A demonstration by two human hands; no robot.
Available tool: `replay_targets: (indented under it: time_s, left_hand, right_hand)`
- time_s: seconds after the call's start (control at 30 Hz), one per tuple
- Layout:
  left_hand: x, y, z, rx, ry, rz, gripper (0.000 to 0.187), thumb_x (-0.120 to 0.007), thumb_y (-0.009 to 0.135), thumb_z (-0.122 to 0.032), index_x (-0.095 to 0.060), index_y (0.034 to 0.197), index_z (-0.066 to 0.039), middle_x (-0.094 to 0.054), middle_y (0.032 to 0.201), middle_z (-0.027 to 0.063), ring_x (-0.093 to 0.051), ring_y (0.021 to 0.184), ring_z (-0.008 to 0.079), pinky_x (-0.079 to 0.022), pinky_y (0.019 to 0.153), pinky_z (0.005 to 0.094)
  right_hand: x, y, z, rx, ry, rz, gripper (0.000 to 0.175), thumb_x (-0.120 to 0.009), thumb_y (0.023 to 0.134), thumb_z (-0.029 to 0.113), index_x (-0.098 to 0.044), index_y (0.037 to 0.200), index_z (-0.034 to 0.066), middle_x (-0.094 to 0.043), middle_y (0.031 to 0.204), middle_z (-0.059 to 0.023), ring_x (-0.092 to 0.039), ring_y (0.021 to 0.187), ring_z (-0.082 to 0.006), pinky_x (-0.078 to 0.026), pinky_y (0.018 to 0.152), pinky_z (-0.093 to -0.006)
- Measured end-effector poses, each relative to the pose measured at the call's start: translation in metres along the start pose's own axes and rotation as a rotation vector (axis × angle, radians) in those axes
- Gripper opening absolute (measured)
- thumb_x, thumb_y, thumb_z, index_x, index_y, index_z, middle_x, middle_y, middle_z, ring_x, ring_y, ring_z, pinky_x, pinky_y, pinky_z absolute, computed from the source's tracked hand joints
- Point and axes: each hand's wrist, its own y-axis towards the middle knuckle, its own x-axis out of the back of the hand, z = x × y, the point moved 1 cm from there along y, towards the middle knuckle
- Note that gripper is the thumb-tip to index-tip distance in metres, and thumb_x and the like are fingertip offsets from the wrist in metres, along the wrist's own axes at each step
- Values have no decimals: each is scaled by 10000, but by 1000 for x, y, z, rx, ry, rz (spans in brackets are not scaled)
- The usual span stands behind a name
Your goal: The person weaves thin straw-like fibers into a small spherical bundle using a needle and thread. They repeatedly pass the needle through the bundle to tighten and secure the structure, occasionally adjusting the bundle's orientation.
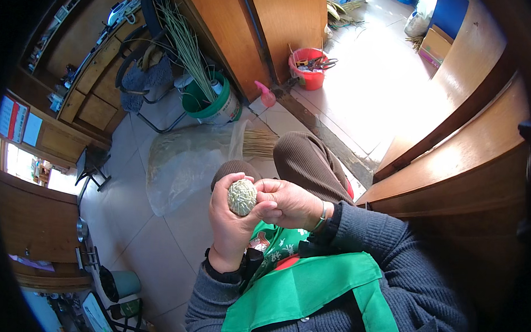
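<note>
A small oval piece of woven plant straw (pixel 242 197), pale green and cream with a rough braided surface, is held above my lap. My left hand (pixel 228 226) cups it from the left and below, thumb and fingers curled around it. From the other side, my right hand (pixel 292 203) pinches at its right edge with thumb and forefinger. Whether a loose strand sits between those fingertips is too small to tell. A green apron (pixel 302 294) covers my front, and my brown ribbed trousers (pixel 307 167) show beyond the hands.
A clear plastic sheet (pixel 184 172) with a straw bundle (pixel 258 144) lies on the tiles. Beyond are a green bucket (pixel 230 105) of long stalks, a pink spray bottle (pixel 266 96), and a red bucket (pixel 312 81) with scissors. A wooden door (pixel 449 172) stands at right.
</note>
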Motion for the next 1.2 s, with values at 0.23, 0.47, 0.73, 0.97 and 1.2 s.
replay_targets:
  time_s: [0.23,0.47,0.73,0.97,1.2]
  left_hand:
    - [-5,-9,-15,-43,-92,-19,705,-902,709,-350,-543,1217,-18,-624,1154,118,-597,1074,190,-493,923,323]
    - [-6,-10,-12,-86,-44,-50,635,-932,660,-246,-576,1143,-38,-646,1088,106,-637,968,206,-521,864,331]
    - [-5,-18,-14,-99,-64,-36,607,-914,680,-171,-574,1164,-36,-643,1120,109,-638,986,204,-521,865,319]
    - [23,-1,-20,-150,-28,-22,519,-867,694,-74,-607,1142,-41,-637,1145,107,-633,1025,212,-506,893,316]
    - [51,-4,-15,-14,177,-146,358,-753,691,50,-604,1001,-51,-640,1019,89,-628,955,213,-492,879,327]
  right_hand:
    - [2,0,-10,29,-50,1,155,-615,989,180,-596,1087,62,-547,825,45,-413,601,-45,-335,528,-190]
    - [6,-2,-15,5,-71,-3,173,-643,964,147,-596,1103,55,-542,831,40,-412,617,-40,-337,541,-192]
    - [1,-6,-20,-34,-44,3,85,-623,951,105,-561,997,68,-474,745,48,-386,592,-43,-306,531,-192]
    - [-7,-7,-4,-109,-237,-101,182,-570,1017,253,-622,985,81,-548,839,24,-379,605,-42,-307,520,-189]
    - [10,-12,11,-122,-293,-266,290,-570,1020,333,-631,1070,54,-597,925,5,-351,569,-21,-272,470,-179]
